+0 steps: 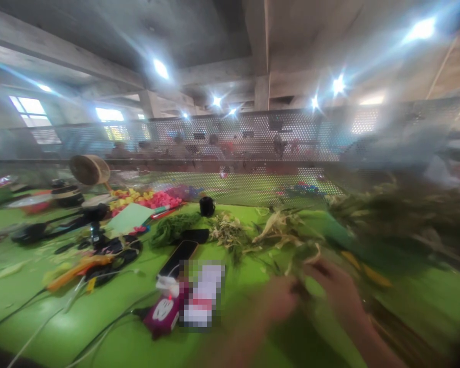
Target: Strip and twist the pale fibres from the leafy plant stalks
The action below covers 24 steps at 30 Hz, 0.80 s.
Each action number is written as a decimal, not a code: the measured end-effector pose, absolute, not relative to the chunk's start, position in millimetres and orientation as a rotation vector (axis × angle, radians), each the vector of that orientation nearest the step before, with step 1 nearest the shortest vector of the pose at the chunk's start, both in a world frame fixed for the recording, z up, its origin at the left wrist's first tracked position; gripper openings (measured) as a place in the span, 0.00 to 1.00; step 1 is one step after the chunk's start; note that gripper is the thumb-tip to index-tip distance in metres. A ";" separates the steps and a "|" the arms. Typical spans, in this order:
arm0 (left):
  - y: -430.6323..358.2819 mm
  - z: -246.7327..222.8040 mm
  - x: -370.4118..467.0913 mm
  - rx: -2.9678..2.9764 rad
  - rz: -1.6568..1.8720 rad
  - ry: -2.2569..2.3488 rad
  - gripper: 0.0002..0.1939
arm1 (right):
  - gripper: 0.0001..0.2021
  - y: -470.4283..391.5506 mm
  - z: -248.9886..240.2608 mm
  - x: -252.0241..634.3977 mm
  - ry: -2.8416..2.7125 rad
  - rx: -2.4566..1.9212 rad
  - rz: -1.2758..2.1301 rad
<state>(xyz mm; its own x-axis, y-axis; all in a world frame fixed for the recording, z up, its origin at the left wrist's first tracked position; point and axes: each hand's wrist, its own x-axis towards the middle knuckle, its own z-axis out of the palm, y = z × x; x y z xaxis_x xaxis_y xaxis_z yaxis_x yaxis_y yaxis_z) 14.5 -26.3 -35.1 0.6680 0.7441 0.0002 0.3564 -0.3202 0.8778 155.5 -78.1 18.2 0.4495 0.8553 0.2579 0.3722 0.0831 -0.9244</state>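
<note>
My left hand [278, 299] and my right hand [331, 281] are close together over the green table, both smeared by motion. Between them is a leafy sprig [305, 255], green with paler curled parts. The right fingers look closed on it from the right. From the other side, the left hand is bunched against its lower part, its single fingers blurred. Just beyond lie pale dried-looking leaves [278, 225] and a clump of small leafy pieces [228, 230]. A large blurred pile of leafy stems [398, 209] is at the right.
On the green tabletop [115, 317], a phone [179, 258], a pixelated flat object [204, 296] and a purple power bank-like block [164, 309] with cables lie left of my hands. Farther left are an orange-handled tool [78, 271] and pink-yellow petals [149, 199]. A perforated screen [230, 143] stands behind.
</note>
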 end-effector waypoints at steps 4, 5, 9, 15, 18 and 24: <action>-25.3 -33.5 13.8 1.905 0.535 0.815 0.12 | 0.10 -80.8 22.1 158.3 -0.983 -1.480 0.563; -24.8 -32.8 13.3 1.906 0.530 0.803 0.12 | 0.11 -80.8 20.3 159.2 -0.962 -1.474 0.577; -24.5 -30.4 11.3 1.962 0.477 0.765 0.12 | 0.14 -79.9 13.5 160.9 -0.893 -1.431 0.607; -30.1 -24.1 10.2 2.000 0.412 0.682 0.13 | 0.11 -84.4 25.4 161.8 -0.788 -1.433 0.490; -28.9 -23.4 9.9 1.933 0.426 0.662 0.11 | 0.11 -85.4 30.0 166.8 -0.749 -1.351 0.514; -19.8 -30.0 9.0 1.749 0.525 0.714 0.11 | 0.18 -77.2 20.7 175.1 -0.933 -1.296 0.703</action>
